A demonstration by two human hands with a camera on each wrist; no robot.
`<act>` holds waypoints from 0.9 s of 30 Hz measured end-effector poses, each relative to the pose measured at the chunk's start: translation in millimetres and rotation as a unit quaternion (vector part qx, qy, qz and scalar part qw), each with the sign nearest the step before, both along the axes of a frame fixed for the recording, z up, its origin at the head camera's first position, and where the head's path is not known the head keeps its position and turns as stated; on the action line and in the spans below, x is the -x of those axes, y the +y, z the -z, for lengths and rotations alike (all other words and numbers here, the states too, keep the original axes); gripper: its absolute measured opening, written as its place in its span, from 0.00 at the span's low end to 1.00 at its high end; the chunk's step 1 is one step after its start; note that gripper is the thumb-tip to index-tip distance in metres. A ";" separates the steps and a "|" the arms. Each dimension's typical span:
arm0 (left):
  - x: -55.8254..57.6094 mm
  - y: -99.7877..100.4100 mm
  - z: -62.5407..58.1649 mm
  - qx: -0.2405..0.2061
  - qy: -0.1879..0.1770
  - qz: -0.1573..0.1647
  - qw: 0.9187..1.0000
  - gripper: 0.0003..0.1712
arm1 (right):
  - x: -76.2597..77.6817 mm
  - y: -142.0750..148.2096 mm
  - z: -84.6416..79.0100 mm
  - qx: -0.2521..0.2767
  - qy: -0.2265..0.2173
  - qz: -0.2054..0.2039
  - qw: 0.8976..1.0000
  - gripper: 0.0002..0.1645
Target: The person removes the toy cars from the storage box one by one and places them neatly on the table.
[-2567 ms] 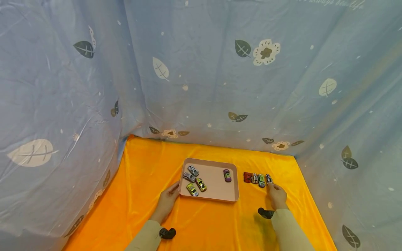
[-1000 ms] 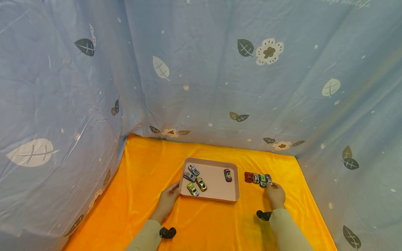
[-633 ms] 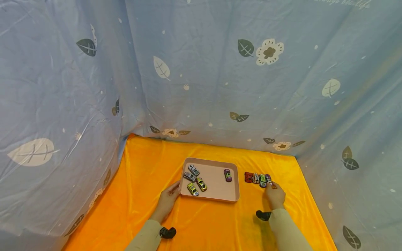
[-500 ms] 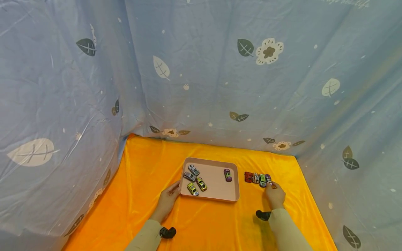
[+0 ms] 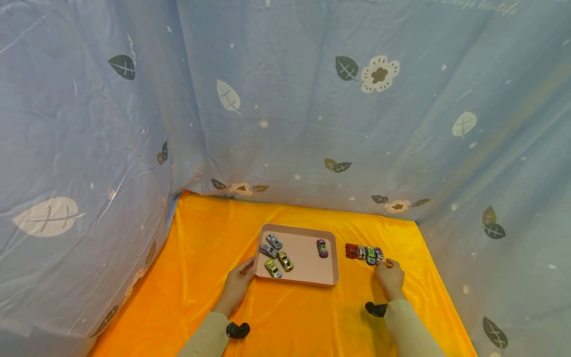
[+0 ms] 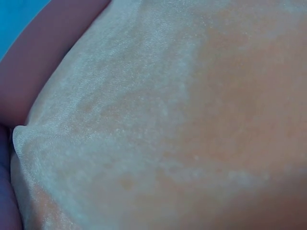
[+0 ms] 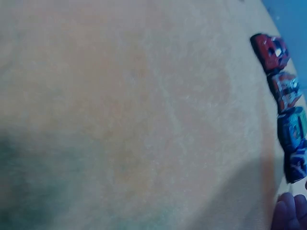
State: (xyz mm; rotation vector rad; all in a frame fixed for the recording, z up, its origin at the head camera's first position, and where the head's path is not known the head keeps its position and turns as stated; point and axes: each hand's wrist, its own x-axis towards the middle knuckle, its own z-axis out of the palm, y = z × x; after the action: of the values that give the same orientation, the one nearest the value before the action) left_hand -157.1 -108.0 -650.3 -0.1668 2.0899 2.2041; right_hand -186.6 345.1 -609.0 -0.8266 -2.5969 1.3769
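Right hand point(image 5: 390, 278) loosely curved, nothing in it, just beside the 4-car row point(image 5: 370, 255) toward the cloth's point(image 5: 218, 223) right edge! Left hand point(image 5: 239, 282) grips the tray point(image 5: 305, 267) near its near-left corner; purple car point(image 5: 322, 248) inside, by the right edge.

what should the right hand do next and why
Probably reach for the lone purple car in the tray: of the tray's cars it lies nearest the row of four cars outside, and the right hand appears to hold nothing.
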 end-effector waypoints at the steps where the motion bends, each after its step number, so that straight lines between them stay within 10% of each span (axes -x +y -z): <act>1: 0.3 -0.5 0.2 0.004 0.002 -0.002 1.000 0.26 | -0.6 -1.5 -1.4 -0.002 0.008 -0.001 1.000 0.36; 27: -0.9 -1.1 2.6 -0.008 0.007 0.003 1.000 0.26 | 10.3 -96.5 -35.3 -0.034 0.105 -0.137 0.984 0.42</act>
State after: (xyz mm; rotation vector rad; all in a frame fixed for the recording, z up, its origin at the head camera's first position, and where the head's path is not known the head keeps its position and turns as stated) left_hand -156.2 -109.1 -652.9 -0.1432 2.0760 2.2249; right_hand -196.9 248.6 -573.7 -0.3033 -2.6442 1.3430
